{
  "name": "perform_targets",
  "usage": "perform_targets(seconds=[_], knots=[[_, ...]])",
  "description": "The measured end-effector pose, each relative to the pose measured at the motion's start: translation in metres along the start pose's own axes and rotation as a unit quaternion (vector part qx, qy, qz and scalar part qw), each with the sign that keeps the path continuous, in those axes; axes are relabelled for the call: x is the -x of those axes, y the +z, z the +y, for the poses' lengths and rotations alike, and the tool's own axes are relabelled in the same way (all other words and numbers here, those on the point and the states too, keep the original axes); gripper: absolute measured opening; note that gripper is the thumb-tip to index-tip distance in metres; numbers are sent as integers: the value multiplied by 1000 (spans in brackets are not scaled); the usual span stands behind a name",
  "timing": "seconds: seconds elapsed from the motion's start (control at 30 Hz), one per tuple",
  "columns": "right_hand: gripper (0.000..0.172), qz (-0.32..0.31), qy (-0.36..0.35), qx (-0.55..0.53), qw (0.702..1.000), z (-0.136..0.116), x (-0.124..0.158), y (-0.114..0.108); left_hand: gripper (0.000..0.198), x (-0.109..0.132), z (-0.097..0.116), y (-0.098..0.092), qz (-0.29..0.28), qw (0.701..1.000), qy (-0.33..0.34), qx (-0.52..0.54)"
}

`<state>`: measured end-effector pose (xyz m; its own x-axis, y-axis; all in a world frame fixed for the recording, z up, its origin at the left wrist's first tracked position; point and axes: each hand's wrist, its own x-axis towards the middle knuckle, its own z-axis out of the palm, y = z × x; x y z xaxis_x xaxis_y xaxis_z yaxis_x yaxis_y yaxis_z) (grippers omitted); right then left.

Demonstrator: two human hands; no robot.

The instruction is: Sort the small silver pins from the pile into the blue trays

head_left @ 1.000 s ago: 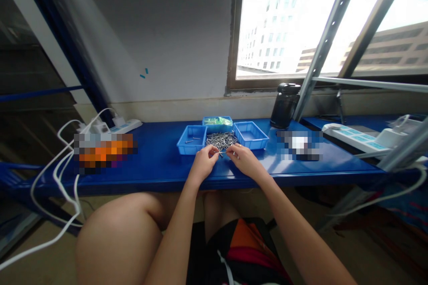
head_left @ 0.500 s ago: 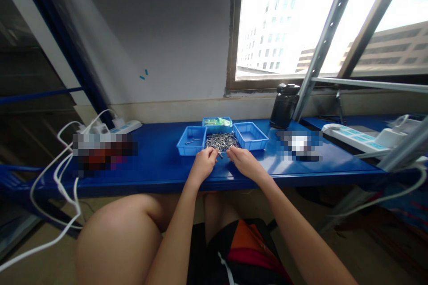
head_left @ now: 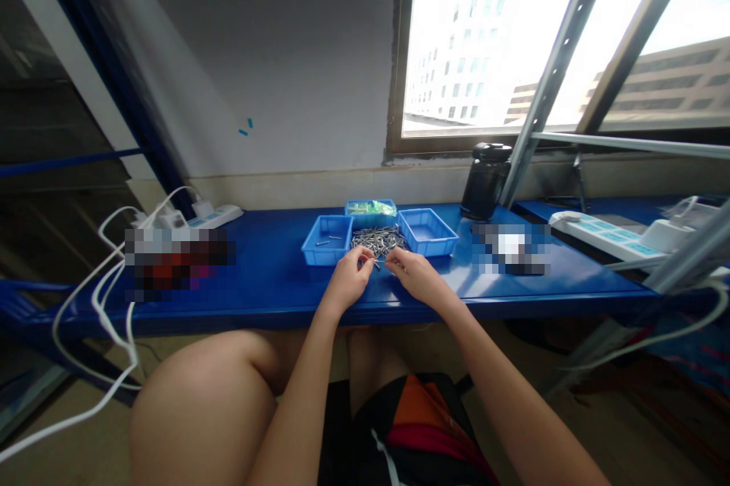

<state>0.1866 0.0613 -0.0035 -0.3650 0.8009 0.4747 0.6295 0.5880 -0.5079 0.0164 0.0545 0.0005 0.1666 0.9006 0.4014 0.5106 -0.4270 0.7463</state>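
A heap of thin, silvery, screw-like metal pieces (head_left: 379, 238) lies on the blue table between small blue trays. At its near edge, my left hand (head_left: 350, 277) is closed in a pinch, with a slim metal piece (head_left: 376, 264) at the fingertips. Just to the right, my right hand (head_left: 411, 271) has its thumb and fingers pressed together close to that piece; whatever they hold is too small to make out. A few similar pieces lie in the left tray (head_left: 311, 252). The right tray (head_left: 442, 245) stands beside the heap.
Behind the heap sits a tray (head_left: 370, 204) containing a green plastic packet. A black bottle (head_left: 482, 182) stands near the window, with a blurred-out item (head_left: 510, 249) in front. White power strips and cables (head_left: 214, 218) lie at the left, another strip (head_left: 604, 236) at the right.
The fingertips of both hands have come slightly closer together, and the slim piece between them has shifted a little. The trays stay in place.
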Motion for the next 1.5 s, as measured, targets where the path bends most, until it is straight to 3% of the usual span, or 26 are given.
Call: perform_targets(seconds=[0.53, 0.77, 1.1, 1.33, 1.5], knots=[[15, -40, -34, 37, 998, 1, 0, 0, 20, 3, 5, -2, -43, 998, 29, 18], [19, -11, 10, 17, 1000, -5, 1, -2, 18, 3, 1, 0, -9, 1000, 3, -5], [18, -26, -4, 6, 1000, -7, 2, -3, 25, 2, 2, -2, -53, 998, 5, 14], [16, -1, 12, -14, 1000, -3, 1, -2, 28, 1, -2, 0, 5, 1000, -18, -22], [13, 1, 21, -18, 1000, -2, 1, -1, 25, 1, -2, 0, 8, 1000, -19, -19]])
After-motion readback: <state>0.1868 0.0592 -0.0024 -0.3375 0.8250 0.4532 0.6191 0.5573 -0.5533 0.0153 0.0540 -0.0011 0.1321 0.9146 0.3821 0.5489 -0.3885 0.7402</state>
